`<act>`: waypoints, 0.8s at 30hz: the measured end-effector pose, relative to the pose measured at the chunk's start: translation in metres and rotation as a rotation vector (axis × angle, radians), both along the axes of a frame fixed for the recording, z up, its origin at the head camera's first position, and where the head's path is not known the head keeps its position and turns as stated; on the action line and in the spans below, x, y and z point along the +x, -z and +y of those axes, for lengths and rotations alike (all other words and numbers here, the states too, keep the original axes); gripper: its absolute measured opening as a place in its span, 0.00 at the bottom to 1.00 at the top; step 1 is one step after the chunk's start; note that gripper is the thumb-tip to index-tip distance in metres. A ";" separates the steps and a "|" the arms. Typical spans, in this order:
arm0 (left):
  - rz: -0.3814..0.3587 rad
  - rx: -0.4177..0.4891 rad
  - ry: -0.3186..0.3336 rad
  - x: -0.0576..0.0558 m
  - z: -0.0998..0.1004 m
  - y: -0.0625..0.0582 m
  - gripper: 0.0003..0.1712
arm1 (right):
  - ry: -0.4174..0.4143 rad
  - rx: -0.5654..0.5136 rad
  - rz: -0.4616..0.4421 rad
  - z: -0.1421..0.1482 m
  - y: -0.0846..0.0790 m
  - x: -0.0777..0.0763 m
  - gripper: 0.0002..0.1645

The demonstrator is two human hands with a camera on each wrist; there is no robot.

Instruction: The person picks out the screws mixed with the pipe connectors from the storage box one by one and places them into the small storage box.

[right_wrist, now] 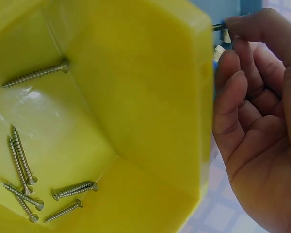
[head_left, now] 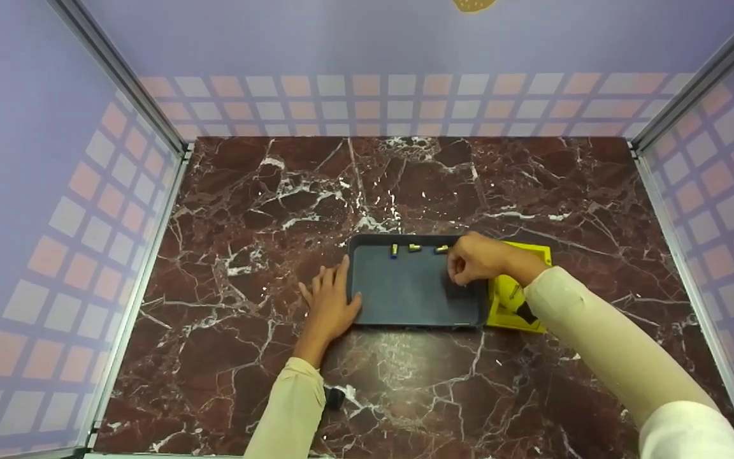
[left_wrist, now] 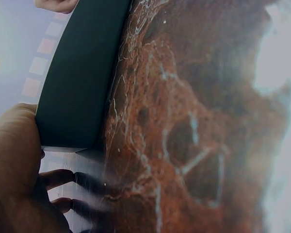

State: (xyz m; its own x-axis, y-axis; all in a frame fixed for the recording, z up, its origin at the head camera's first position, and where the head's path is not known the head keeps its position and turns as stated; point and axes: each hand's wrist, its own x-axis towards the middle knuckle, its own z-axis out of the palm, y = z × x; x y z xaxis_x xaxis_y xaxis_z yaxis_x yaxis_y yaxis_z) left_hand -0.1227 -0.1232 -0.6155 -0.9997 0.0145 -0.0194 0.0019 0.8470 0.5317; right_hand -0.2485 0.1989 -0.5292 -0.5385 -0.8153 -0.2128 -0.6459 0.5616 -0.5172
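Note:
A dark grey tray (head_left: 415, 299) lies on the table. Inside it, along the far side, are three small brass-and-blue fittings (head_left: 414, 247). My left hand (head_left: 330, 303) rests at the tray's left side with fingers spread and fairly straight, the thumb at the rim. Over the tray's right part, my right hand (head_left: 472, 258) has curled fingers. In the right wrist view, its fingertips pinch a thin dark screw (right_wrist: 218, 27), mostly hidden by the fingers. Right of the tray stands a yellow bin (head_left: 497, 315), partly under the right forearm, with several screws (right_wrist: 36, 75) in it.
A dark marbled table (head_left: 405, 395) carries everything. Patterned panels enclose it at the back (head_left: 367, 105), left (head_left: 67, 255) and right (head_left: 724, 210). A small black object (head_left: 335, 398) shows beside the left sleeve.

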 end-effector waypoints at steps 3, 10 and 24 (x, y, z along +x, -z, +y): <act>0.000 0.002 -0.001 0.000 0.000 0.000 0.46 | 0.024 -0.049 0.010 0.006 -0.004 0.002 0.07; 0.008 0.006 -0.003 0.000 0.001 0.000 0.46 | 0.118 -0.186 -0.011 0.024 -0.015 0.010 0.07; -0.003 0.004 -0.003 0.000 0.000 0.002 0.46 | 0.411 -0.467 -0.169 0.066 -0.044 0.036 0.04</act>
